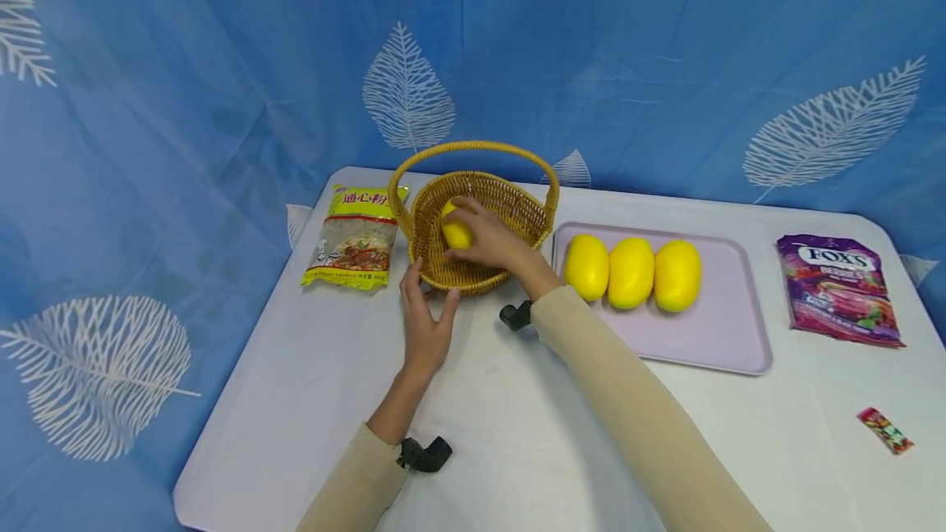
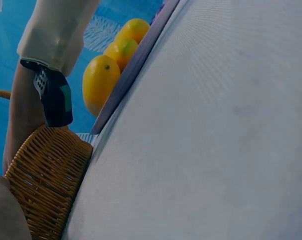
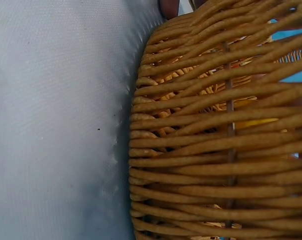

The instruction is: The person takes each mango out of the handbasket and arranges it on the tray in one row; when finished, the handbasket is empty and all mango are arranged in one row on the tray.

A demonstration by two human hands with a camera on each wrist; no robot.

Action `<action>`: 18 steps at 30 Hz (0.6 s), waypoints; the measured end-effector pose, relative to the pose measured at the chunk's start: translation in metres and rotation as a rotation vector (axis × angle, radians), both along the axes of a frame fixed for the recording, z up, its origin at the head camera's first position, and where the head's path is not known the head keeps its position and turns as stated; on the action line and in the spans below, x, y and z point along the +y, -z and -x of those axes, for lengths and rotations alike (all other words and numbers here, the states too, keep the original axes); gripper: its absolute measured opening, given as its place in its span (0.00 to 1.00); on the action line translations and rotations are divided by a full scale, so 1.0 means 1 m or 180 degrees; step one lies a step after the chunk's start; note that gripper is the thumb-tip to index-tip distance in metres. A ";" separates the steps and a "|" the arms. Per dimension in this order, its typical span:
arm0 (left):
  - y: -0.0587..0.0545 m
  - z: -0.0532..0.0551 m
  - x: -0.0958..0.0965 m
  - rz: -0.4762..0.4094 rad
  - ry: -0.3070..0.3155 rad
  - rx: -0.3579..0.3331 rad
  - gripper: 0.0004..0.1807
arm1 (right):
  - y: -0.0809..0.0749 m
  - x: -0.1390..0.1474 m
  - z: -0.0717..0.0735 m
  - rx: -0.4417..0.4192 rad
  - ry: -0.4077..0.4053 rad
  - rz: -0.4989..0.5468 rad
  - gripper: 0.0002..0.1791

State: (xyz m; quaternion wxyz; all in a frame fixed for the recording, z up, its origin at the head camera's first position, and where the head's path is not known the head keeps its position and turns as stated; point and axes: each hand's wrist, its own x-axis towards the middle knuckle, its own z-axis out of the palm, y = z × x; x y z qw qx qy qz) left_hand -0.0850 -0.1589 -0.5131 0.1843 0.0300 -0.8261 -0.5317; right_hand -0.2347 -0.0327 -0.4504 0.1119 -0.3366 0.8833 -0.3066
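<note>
A yellow mango [image 1: 456, 234] is in the grip of my right hand [image 1: 484, 236], down inside a wicker basket [image 1: 510, 204] with an arched handle. Through the weave in the right wrist view, a bit of yellow shows. My left hand [image 1: 427, 327] touches the basket's front left side, thumb and fingers spread apart; in the left wrist view, part of that hand [image 2: 6, 212] lies against the wicker wall [image 2: 51, 175]. Three more mangoes [image 1: 631, 272] lie in a row on a pale purple tray [image 1: 724, 335] to the right of the basket.
Left of the basket lies a yellow food packet [image 1: 355, 240]. Toward the right edge of the white table [image 1: 488, 433] are a purple FOX'S candy bag [image 1: 840, 290] and a small red wrapped piece [image 1: 885, 431]. A blue leaf-patterned cloth [image 1: 591, 89] hangs behind.
</note>
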 end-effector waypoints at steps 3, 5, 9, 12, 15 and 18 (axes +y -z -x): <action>0.000 0.000 0.001 -0.0011 0.0010 0.0038 0.39 | -0.001 0.002 -0.001 0.0027 -0.0035 -0.0036 0.29; 0.001 -0.001 0.000 -0.0016 0.0014 0.0045 0.39 | -0.001 0.002 -0.002 0.0044 -0.0068 -0.0077 0.30; 0.001 -0.001 0.000 -0.0013 0.0018 0.0017 0.39 | 0.000 0.003 -0.002 0.0072 -0.0100 -0.0116 0.29; 0.001 0.000 0.000 -0.0011 0.0016 -0.0007 0.39 | -0.001 0.004 -0.002 0.0125 -0.0095 -0.0127 0.28; 0.000 0.000 0.000 -0.0016 0.0013 -0.0010 0.39 | -0.003 0.004 -0.003 0.0223 -0.0104 -0.0066 0.28; -0.001 0.000 0.000 -0.0014 0.0004 -0.0014 0.39 | -0.007 0.006 -0.005 0.0307 -0.0105 0.0057 0.29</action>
